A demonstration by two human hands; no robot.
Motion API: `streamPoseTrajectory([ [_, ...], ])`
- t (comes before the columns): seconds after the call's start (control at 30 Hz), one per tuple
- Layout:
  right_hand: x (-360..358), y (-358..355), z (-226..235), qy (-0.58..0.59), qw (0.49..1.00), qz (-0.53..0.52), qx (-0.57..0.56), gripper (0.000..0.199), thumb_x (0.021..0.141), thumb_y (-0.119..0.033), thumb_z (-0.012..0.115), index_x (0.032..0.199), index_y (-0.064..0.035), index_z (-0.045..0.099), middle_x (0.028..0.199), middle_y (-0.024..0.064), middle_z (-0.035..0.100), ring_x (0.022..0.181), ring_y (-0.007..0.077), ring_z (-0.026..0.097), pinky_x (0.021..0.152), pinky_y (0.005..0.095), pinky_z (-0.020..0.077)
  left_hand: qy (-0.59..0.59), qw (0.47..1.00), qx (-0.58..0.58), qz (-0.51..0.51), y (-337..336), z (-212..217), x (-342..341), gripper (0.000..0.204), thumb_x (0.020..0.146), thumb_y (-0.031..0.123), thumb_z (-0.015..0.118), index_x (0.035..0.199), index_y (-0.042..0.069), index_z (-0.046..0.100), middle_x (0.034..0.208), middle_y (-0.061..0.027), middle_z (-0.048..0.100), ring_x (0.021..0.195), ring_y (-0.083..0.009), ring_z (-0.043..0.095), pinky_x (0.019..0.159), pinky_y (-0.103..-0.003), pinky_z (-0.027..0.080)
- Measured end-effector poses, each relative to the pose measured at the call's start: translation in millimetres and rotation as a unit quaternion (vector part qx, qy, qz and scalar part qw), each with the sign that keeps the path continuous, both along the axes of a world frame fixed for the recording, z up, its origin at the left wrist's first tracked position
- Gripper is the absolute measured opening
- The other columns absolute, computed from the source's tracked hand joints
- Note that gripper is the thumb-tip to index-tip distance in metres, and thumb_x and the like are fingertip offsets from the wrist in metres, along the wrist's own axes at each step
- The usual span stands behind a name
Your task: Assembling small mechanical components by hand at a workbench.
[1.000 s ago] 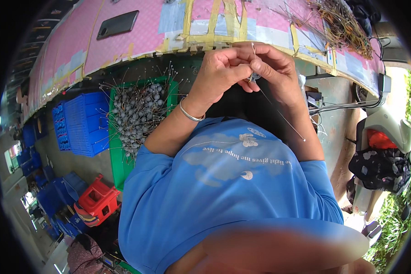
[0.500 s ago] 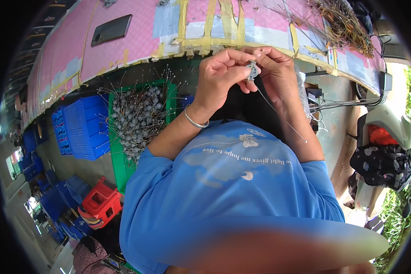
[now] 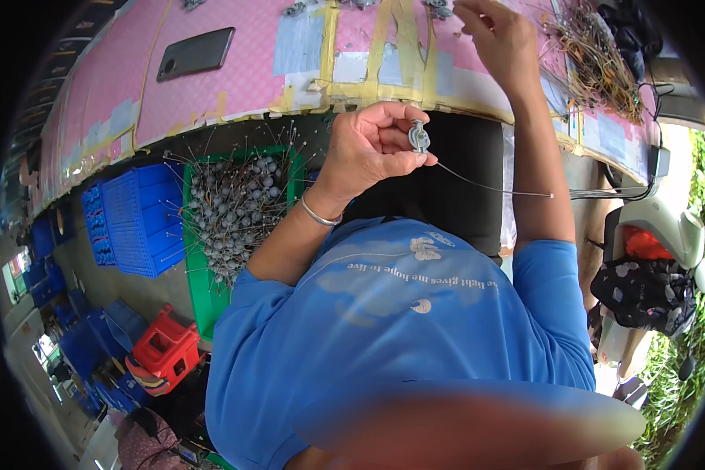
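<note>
Pinched in my left hand [image 3: 368, 145], just off the table's front edge, is a small grey flower-shaped piece [image 3: 419, 137] with layered rims. A thin wire stem [image 3: 493, 190] runs from it to the right, ending in a pale tip. My right hand [image 3: 500, 43] reaches over the table, fingers bent and apart, with nothing visible in them. Nearest to its fingertips lies a small grey piece [image 3: 439, 9], and similar grey pieces [image 3: 295, 9] sit along the far edge of the view.
The pink table [image 3: 188, 94] is patched with yellow tape; a dark phone [image 3: 196, 54] lies on it. A wire bundle [image 3: 603, 70] is at the right. Below left stand a green crate [image 3: 201, 301] of grey balls on wires, blue crates [image 3: 137, 219] and a red plastic container [image 3: 164, 348].
Both hands were together at the grey piece. My right hand has let go and moved up and right over the table. The left keeps the piece, slightly lower, its wire now pointing more sideways.
</note>
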State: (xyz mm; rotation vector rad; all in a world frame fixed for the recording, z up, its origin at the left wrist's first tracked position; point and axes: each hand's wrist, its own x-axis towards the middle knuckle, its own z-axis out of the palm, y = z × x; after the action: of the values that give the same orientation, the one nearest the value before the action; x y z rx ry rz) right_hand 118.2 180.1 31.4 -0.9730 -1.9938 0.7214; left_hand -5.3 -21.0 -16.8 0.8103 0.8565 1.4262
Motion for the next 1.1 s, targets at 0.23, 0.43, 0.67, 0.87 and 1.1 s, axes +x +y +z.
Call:
streamPoseTrajectory([
  [0.23,-35,57,-2,-0.249,0.963,0.090,0.039,0.019,0.078,-0.019,0.064,0.087,-0.0044,0.074,0.073,0.0168,0.070,0.069,0.0303,0.069,0.067,0.0388,0.0544,0.016,0.999,-0.040,-0.030,-1,1,8,0.038,0.078,-0.013,0.071,0.114,-0.008,0.059,0.093,-0.0099,0.067,0.086,-0.0177,0.070,0.085,-0.033,0.060],
  [0.43,-6,67,-21,-0.078,0.996,0.031,0.017,0.024,0.082,-0.018,0.063,0.099,-0.0037,0.073,0.086,0.0205,0.072,0.076,0.0305,0.072,0.070,0.0425,0.0554,0.011,0.999,-0.048,-0.016,-8,-6,-2,0.042,0.075,-0.017,0.071,0.114,-0.008,0.059,0.092,-0.0110,0.068,0.087,-0.0205,0.071,0.085,-0.040,0.061],
  [0.67,40,-3,-35,-0.012,0.993,0.113,-0.013,0.014,0.087,-0.005,0.069,0.099,-0.0018,0.072,0.099,0.0049,0.071,0.083,0.0118,0.068,0.073,0.0280,0.0548,-0.007,0.999,-0.047,-0.011,-17,-11,-7,0.042,0.075,-0.016,0.072,0.114,-0.008,0.059,0.092,-0.0117,0.068,0.086,-0.0220,0.071,0.083,-0.038,0.061],
  [0.87,58,-26,-31,-0.137,0.965,0.088,0.206,0.011,0.082,-0.003,0.068,0.091,-0.0029,0.072,0.091,0.0103,0.070,0.086,0.0242,0.069,0.077,0.0350,0.0546,0.017,0.999,-0.042,0.008,-18,-7,0,0.042,0.075,-0.015,0.072,0.114,-0.008,0.060,0.093,-0.0121,0.068,0.087,-0.0241,0.072,0.082,-0.035,0.061],
  [1.1,43,-30,-33,-0.261,0.935,-0.014,0.241,0.015,0.082,-0.021,0.070,0.083,-0.0070,0.066,0.078,0.0088,0.067,0.076,0.0318,0.066,0.066,0.0430,0.0511,0.092,0.995,-0.017,0.045,-16,-2,15,0.042,0.075,-0.015,0.073,0.114,-0.009,0.060,0.095,-0.0120,0.067,0.088,-0.0236,0.072,0.080,-0.032,0.060],
])
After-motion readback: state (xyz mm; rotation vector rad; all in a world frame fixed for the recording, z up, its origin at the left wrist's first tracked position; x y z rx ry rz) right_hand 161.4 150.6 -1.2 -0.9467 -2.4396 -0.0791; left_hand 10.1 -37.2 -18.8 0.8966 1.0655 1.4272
